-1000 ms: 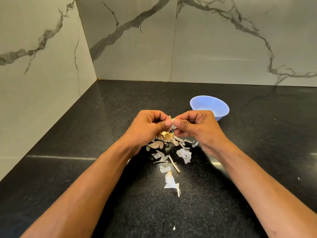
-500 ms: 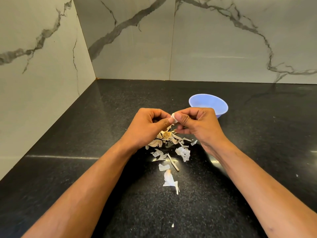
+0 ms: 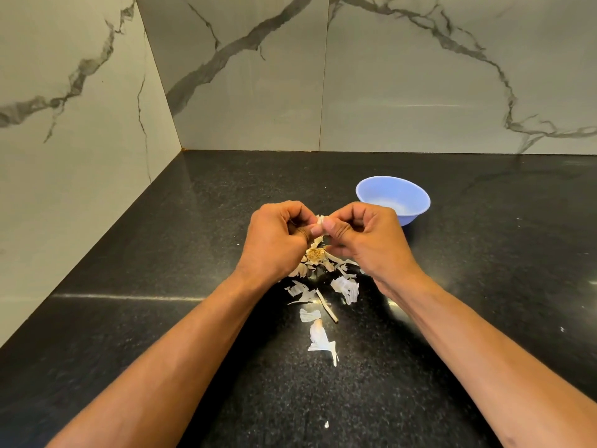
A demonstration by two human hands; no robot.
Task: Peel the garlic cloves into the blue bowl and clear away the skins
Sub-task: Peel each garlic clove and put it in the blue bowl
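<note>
Pinching one garlic clove (image 3: 322, 220) between left hand (image 3: 274, 242) and right hand (image 3: 368, 240), fingers curled tight — best peeled over the skins (image 3: 345, 287), then dropped into the blue bowl (image 3: 393, 198).

Black speckled countertop (image 3: 168, 253) meets grey-veined marble walls (image 3: 420, 76) in a corner.

Two bare forearms in view, no sleeves visible up to frame edge. Left hand (image 3: 274, 240) and right hand (image 3: 368, 240) bare: no gloves, rings, watch, wristbands. Short, unpainted fingernails.
</note>
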